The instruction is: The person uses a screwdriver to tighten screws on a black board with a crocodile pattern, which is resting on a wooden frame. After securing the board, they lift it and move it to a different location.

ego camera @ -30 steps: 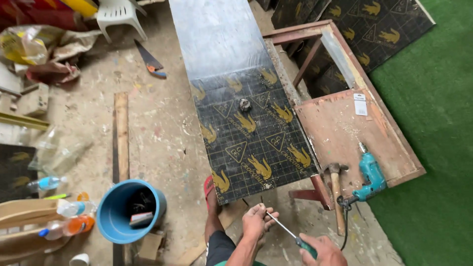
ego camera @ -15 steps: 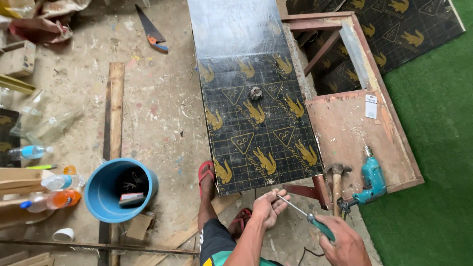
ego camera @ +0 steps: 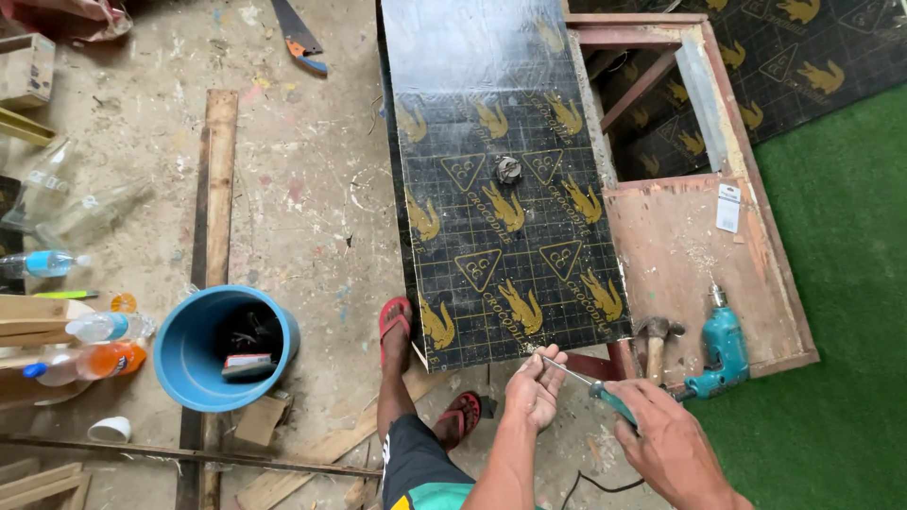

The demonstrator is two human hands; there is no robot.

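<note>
One screwdriver (ego camera: 590,385), two hands, one black board. The right hand (ego camera: 666,442) wraps its fingers fully round the screwdriver's green handle, at about five o'clock in the head view. The left hand (ego camera: 535,385) sits just at nine o'clock of it, fingers curled and pinched together near the shaft's tip; whether they hold something small there I cannot tell. The tool's long axis runs from the handle at four o'clock up to the tip at ten o'clock, the tip pointing at the near corner of the black printed board (ego camera: 501,189).

That board lies lengthwise towards twelve o'clock, with one small round metal piece (ego camera: 508,169) on its middle. At three o'clock of the hands rest one hammer (ego camera: 654,342) and one teal power drill (ego camera: 722,345) on a reddish wooden frame (ego camera: 690,264), both just beside the right hand. At nine o'clock stands one blue bucket (ego camera: 189,351), well apart. Two red sandals (ego camera: 395,319) are on the person's feet below the board's edge. One handsaw (ego camera: 295,36) lies at eleven o'clock.
</note>
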